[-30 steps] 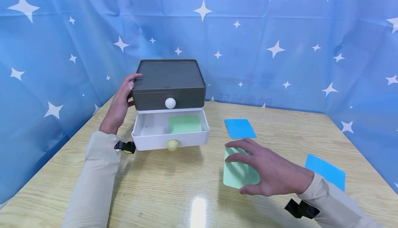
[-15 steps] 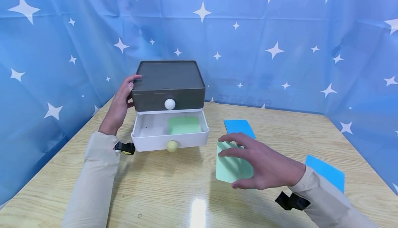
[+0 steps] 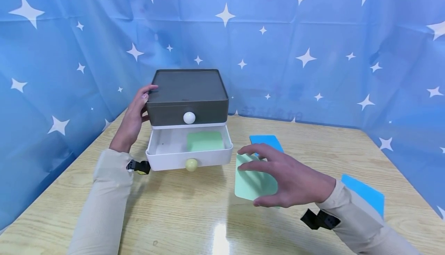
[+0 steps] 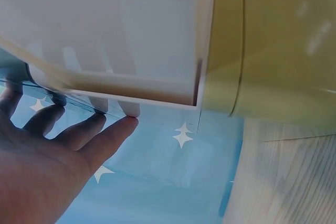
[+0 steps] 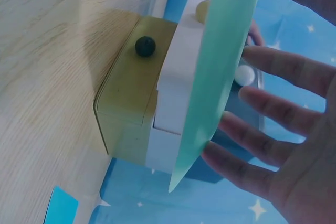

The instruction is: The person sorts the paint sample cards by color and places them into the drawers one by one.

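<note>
A pale green card is held in my right hand by its edges, between thumb and fingertips, raised above the table. The right wrist view shows the card almost edge-on, in front of the drawer box. My left hand rests its fingers against the left side of the box's dark grey top tier, one fingertip over the upper rim. Beneath that tier, a white drawer with a yellow knob is pulled out. Inside it, toward the right, lies another green card.
Behind my right hand a blue card lies on the wooden table. A second blue card lies farther right, partly covered by the sleeve. The box's olive bottom tier has a dark knob. A star-patterned blue cloth hangs behind.
My right hand has moved left and slightly upward in view with the green card, closer to the pulled-out drawer. My left hand stays at the box's side.
</note>
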A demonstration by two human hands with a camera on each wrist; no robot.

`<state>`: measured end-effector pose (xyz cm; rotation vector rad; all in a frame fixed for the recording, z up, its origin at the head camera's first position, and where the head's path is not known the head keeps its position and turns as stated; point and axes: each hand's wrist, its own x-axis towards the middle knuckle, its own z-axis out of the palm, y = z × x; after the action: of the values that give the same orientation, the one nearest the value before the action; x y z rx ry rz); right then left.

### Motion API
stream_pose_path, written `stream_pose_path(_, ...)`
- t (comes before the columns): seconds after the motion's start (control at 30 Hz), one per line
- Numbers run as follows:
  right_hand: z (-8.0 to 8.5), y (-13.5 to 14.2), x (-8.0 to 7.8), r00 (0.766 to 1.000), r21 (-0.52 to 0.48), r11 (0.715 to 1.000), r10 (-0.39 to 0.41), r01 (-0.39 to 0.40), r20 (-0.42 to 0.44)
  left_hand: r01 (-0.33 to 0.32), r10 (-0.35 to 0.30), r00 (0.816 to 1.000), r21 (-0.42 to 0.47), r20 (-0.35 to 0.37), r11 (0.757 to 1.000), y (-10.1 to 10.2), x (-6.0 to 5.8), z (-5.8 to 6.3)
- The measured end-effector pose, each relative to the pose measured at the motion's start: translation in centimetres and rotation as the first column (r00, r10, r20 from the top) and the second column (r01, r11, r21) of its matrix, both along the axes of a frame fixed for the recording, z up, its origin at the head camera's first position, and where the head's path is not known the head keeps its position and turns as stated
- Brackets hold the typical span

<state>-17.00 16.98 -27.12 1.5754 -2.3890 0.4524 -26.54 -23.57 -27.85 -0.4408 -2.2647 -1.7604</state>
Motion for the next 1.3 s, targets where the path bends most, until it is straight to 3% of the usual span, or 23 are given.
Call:
stream_pose_path(0.6,0.6,-0.6,-0.8,0.996,-0.023,0.999,0.048,-0.049,-0.070,-0.011,0.011,1.000,-0.013,0.003,1.000,0.0,0.1,0.0)
stream_pose_path(1.3,2.7,-2.9,-2.7,0.998,0.058,0.998,0.034,-0.037,0.046,-0.003,0.003,1.000,-0.012,0.006,1.000,0.0,0.1,0.0)
